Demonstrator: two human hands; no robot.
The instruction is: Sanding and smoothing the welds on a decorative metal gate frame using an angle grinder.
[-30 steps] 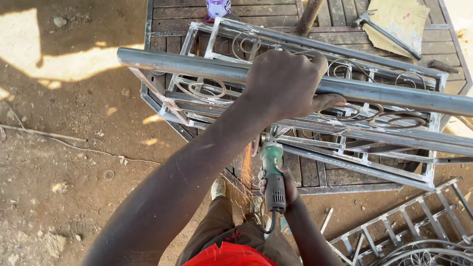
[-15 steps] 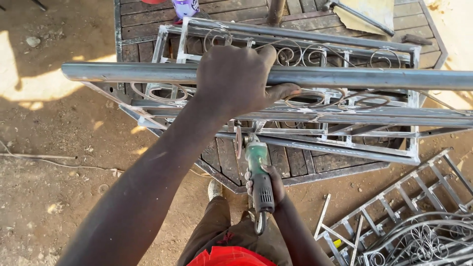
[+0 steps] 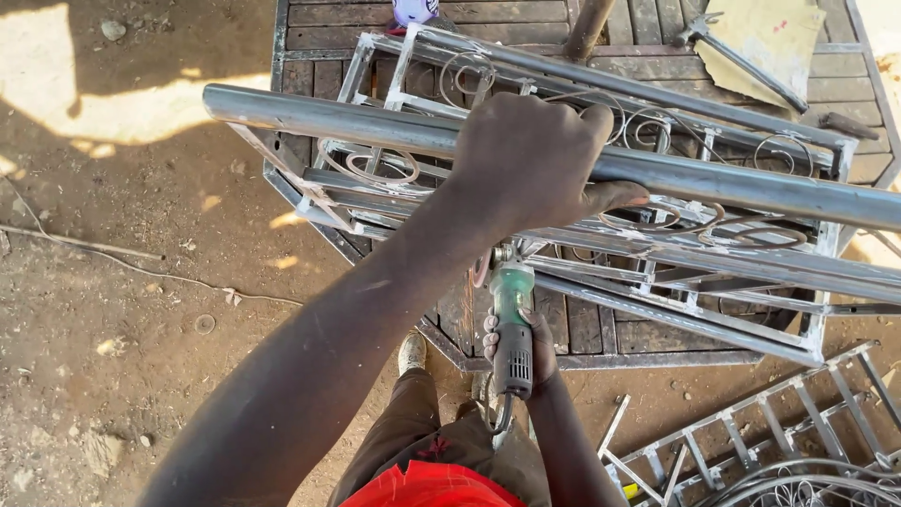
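Left hand [image 3: 535,164] clamped over long steel pipe [image 3: 328,117]: heavy, stiff, smooth, best gripped mid-length. Right hand [image 3: 526,352] wrapped around green angle grinder [image 3: 511,319].

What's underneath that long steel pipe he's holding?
Under the pipe lies a scrollwork metal frame on a slatted table. The left hand hides the frame's middle; the right hand holds a grinder lower down.

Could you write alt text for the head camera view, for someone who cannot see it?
A person's left hand grips a long grey steel pipe lying across a scrolled metal frame, while the right hand holds a green and black angle grinder below it, above dirt ground.
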